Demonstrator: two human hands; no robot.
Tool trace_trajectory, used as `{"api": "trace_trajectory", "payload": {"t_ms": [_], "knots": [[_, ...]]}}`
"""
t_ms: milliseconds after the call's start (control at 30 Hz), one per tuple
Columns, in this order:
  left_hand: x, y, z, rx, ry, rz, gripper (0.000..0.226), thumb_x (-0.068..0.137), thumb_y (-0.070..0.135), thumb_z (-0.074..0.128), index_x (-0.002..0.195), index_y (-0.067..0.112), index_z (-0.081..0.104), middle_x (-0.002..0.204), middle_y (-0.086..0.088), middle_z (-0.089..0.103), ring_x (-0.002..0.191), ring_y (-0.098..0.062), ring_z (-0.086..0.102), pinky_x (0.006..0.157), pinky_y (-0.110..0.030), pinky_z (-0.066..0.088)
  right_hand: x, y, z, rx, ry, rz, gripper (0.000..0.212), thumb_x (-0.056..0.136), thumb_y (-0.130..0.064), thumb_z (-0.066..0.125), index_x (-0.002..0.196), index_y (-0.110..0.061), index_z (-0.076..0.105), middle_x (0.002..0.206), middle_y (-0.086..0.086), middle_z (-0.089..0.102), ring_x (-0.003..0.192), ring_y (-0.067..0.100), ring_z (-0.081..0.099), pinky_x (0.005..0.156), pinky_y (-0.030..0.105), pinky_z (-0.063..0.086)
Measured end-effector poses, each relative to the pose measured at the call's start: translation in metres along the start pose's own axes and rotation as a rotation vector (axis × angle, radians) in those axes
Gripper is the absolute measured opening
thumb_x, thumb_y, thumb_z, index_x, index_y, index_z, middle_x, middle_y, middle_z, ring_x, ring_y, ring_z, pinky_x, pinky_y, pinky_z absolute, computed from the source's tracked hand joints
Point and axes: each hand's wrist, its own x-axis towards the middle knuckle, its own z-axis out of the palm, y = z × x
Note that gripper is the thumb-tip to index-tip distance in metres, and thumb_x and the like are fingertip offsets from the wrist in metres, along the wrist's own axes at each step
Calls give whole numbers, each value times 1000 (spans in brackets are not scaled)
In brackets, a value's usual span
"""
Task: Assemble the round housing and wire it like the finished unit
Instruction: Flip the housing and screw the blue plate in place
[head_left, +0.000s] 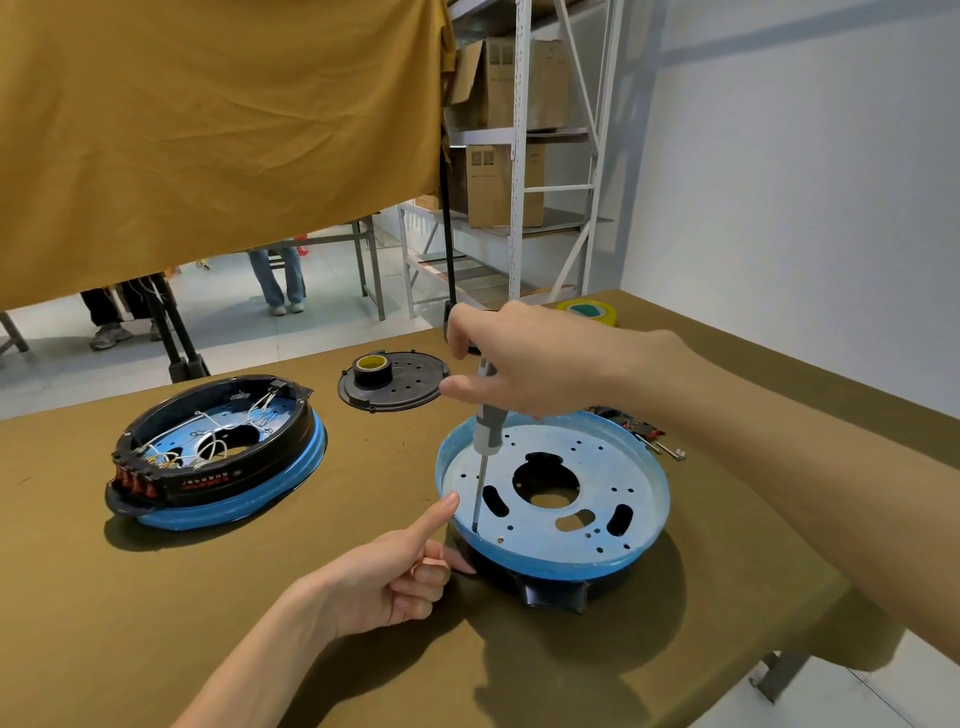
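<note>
R hand (524, 364) grips screwdriver (487, 431) upright, tip in housing (553, 499); L hand (410, 566) steadies rim, thumb up.

Finished unit (215, 452) left of housing (553, 493), seemingly apart.
</note>
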Motion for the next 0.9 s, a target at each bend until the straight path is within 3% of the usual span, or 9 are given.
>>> {"api": "trace_trajectory", "payload": {"t_ms": [100,200,267,367,433,500,633,767,900], "knots": [[0,1,1,1,0,-6,94,62,77,71,117,1,66,69,0,26,57,-12,22,48,-21,26,-1,3,-9,144,-169,0,39,94,-35,70,120,-29,41,87,-2,66,71,15,67,57,30,56],[0,1,2,8,6,-10,94,64,78,68,118,1,65,69,0,25,57,-12,21,48,-21,26,1,-1,-3,43,-67,-15,29,100,-43,61,113,-23,46,84,-4,67,55,9,68,52,25,55],[0,1,2,6,10,-10,94,64,78,67,118,0,65,69,0,25,57,-11,21,47,-21,26,3,-1,-1,-37,-24,-16,36,99,-53,57,116,-23,45,87,-3,67,61,11,69,54,28,55],[0,1,3,-6,15,-10,94,63,78,68,117,1,65,70,0,25,58,-12,21,48,-21,25,1,0,-9,117,-181,-12,46,93,-37,72,124,-30,39,85,-1,66,67,15,67,51,24,52],[0,0,2,-10,16,-8,94,62,77,68,117,1,65,70,0,25,58,-11,21,48,-21,26,2,-1,-6,132,-148,-25,36,94,-37,71,119,-30,45,82,-4,69,61,11,69,52,25,54],[1,0,2,-17,12,-8,93,62,77,69,116,1,65,70,0,26,58,-11,22,48,-20,26,4,-2,-1,46,-46,-48,30,96,-49,65,112,-30,49,78,-10,67,64,10,68,56,28,52],[2,0,1,-16,13,-6,93,62,78,69,115,1,65,71,-1,24,58,-12,21,47,-21,26,1,1,-10,184,-188,-34,39,90,-37,75,118,-35,48,87,-5,68,75,13,68,61,32,55],[2,-1,2,-6,21,1,93,63,79,69,114,1,65,71,0,22,55,-12,21,46,-21,26,3,-5,-4,73,-61,-51,25,95,-48,66,109,-30,57,81,-11,69,72,7,66,60,29,46],[1,0,3,-7,21,6,93,61,79,69,113,2,64,73,-1,20,57,-12,20,47,-21,25,0,-6,-18,187,-291,-24,45,90,-31,75,124,-32,45,96,1,70,83,21,69,69,40,60]]}}
